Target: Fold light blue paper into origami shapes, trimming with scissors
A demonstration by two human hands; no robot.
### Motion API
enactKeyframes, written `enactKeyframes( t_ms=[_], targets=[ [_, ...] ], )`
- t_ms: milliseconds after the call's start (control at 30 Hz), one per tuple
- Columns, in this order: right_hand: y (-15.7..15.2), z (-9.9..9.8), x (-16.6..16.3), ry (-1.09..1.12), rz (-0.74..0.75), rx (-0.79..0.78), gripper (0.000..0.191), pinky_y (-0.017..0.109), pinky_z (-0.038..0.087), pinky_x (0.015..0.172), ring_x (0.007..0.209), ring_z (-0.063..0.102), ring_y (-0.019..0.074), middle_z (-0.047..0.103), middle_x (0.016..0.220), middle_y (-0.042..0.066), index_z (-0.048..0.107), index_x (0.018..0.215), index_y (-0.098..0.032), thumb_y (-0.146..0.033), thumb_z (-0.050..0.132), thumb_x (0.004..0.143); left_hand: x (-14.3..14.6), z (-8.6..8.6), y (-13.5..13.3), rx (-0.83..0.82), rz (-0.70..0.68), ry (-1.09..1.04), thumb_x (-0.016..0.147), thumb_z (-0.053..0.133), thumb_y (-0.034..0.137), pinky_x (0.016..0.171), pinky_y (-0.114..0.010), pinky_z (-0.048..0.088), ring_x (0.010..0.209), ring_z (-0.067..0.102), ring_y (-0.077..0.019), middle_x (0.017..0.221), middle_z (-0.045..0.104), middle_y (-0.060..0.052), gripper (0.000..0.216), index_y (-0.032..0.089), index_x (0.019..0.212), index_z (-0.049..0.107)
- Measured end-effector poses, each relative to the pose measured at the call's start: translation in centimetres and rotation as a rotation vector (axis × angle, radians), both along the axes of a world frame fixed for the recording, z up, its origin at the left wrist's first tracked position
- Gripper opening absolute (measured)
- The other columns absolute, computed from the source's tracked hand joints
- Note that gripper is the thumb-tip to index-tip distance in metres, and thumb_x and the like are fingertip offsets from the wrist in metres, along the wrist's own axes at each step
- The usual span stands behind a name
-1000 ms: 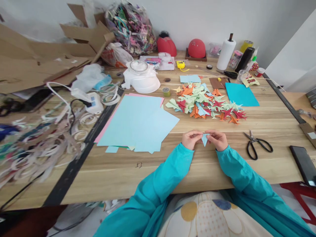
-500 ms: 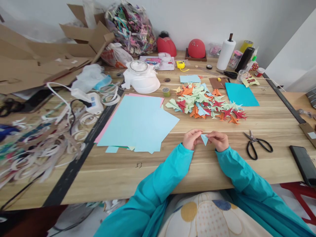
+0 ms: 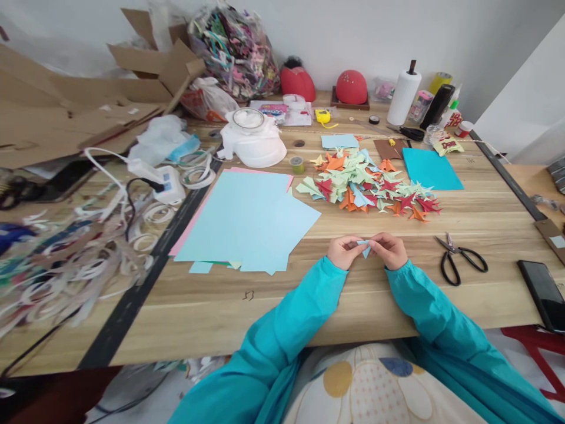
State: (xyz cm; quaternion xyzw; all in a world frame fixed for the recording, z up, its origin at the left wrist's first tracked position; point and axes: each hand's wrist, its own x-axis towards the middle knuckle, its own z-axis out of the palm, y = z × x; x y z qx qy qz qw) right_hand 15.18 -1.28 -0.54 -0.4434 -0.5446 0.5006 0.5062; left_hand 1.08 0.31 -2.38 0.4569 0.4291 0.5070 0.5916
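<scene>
At the left, beyond a dark strip in the tabletop (image 3: 282, 318), lies a tangle of pale ribbons (image 3: 110, 253). Next come large light-blue sheets (image 3: 238, 218) lying over pink ones, flat and askew. To their right the left hand (image 3: 345, 252) has its thumb and fingers closed on one side of a small folded paper (image 3: 364, 249). This piece is above the near part of the table, between the two hands. Its narrow tip points toward the person's body, and its wide edge faces away, running from hand to hand. Fingers cover the sides, so which way its long axis lies cannot be told. The paper is light blue, triangular where it shows, with crisp edges; finer folds are too small to make out. The right hand (image 3: 388, 251) pinches the other side. Behind both hands spreads a heap of folded paper figures (image 3: 353, 176) in pale green, orange, red and blue. Farther right lie black-handled scissors (image 3: 461, 259), blades angled away from the person, then a dark phone (image 3: 544, 296).
</scene>
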Motion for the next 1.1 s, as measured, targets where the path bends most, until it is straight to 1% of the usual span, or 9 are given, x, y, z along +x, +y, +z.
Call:
enactKeyframes(
  t_ms=[100, 267, 433, 567, 767, 933, 1033, 1100],
  targets=[
    [0.0, -0.2, 0.0, -0.038, -0.023, 0.033, 0.016, 0.024, 0.044, 0.048, 0.048, 0.053, 0.0099, 0.057, 0.052, -0.002, 0.059, 0.066, -0.017, -0.032, 0.062, 0.072, 0.0, 0.2, -0.2, 0.024, -0.019, 0.015, 0.051, 0.075, 0.032, 0.048, -0.022, 0.047, 0.048, 0.055, -0.0100, 0.055, 0.063, -0.002, 0.025, 0.012, 0.063, 0.066],
    [0.0, -0.2, 0.1, -0.061, -0.023, 0.090, 0.017, 0.023, 0.043, 0.048, 0.048, 0.051, 0.0095, 0.055, 0.052, -0.002, 0.058, 0.066, -0.018, -0.032, 0.060, 0.074, -0.1, 0.6, -0.2, -0.034, -0.084, -0.079, 0.060, 0.068, 0.039, 0.054, -0.029, 0.052, 0.053, 0.060, -0.0148, 0.060, 0.065, -0.004, 0.028, 0.012, 0.065, 0.066],
    [0.1, -0.3, -0.1, -0.029, -0.026, 0.009, 0.023, 0.024, 0.042, 0.047, 0.046, 0.050, 0.0096, 0.056, 0.050, -0.003, 0.057, 0.065, -0.017, -0.039, 0.060, 0.073, -0.3, 1.2, -0.3, 0.082, -0.044, 0.043, 0.062, 0.066, 0.035, 0.054, -0.026, 0.050, 0.052, 0.059, -0.0136, 0.058, 0.065, -0.003, 0.022, 0.013, 0.061, 0.065],
    [0.2, -0.1, 0.0, 0.001, -0.001, -0.064, 0.027, 0.023, 0.040, 0.045, 0.043, 0.049, 0.0093, 0.056, 0.046, -0.002, 0.057, 0.062, -0.016, -0.042, 0.061, 0.071, -0.5, 1.6, -0.4, 0.098, -0.064, 0.078, 0.063, 0.065, 0.037, 0.054, -0.026, 0.049, 0.052, 0.059, -0.0140, 0.057, 0.065, -0.004, 0.023, 0.014, 0.060, 0.065],
    [0.4, 0.2, 0.2, 0.044, 0.002, -0.156, 0.030, 0.021, 0.036, 0.038, 0.036, 0.046, 0.0082, 0.055, 0.041, -0.003, 0.056, 0.058, -0.016, -0.044, 0.064, 0.066, -0.2, 1.0, -0.3, 0.005, -0.100, -0.027, 0.061, 0.067, 0.041, 0.054, -0.029, 0.051, 0.052, 0.059, -0.0153, 0.059, 0.066, -0.004, 0.027, 0.014, 0.063, 0.066],
    [0.6, -0.8, 0.3, 0.149, 0.059, -0.230, 0.032, 0.019, 0.030, 0.033, 0.031, 0.042, 0.0064, 0.054, 0.040, -0.004, 0.053, 0.057, -0.016, -0.044, 0.066, 0.065, -0.2, 0.4, -0.1, -0.167, -0.186, -0.234, 0.054, 0.072, 0.041, 0.057, -0.034, 0.052, 0.054, 0.061, -0.0167, 0.058, 0.065, -0.004, 0.032, 0.011, 0.063, 0.064],
    [0.9, -1.2, 0.4, 0.179, 0.081, -0.254, 0.031, 0.018, 0.031, 0.032, 0.031, 0.044, 0.0069, 0.055, 0.040, -0.003, 0.053, 0.057, -0.016, -0.042, 0.067, 0.064, -0.1, 0.3, -0.1, -0.224, -0.204, -0.325, 0.053, 0.073, 0.039, 0.055, -0.034, 0.052, 0.054, 0.061, -0.0173, 0.060, 0.066, -0.004, 0.033, 0.011, 0.066, 0.063],
    [1.0, -1.3, 0.5, 0.179, 0.076, -0.247, 0.029, 0.019, 0.034, 0.033, 0.032, 0.046, 0.0077, 0.056, 0.041, -0.003, 0.054, 0.057, -0.016, -0.041, 0.068, 0.063, 0.0, 0.2, -0.1, -0.205, -0.214, -0.302, 0.054, 0.073, 0.038, 0.055, -0.032, 0.051, 0.055, 0.061, -0.0166, 0.060, 0.065, -0.004, 0.031, 0.011, 0.066, 0.063]
  ],
)
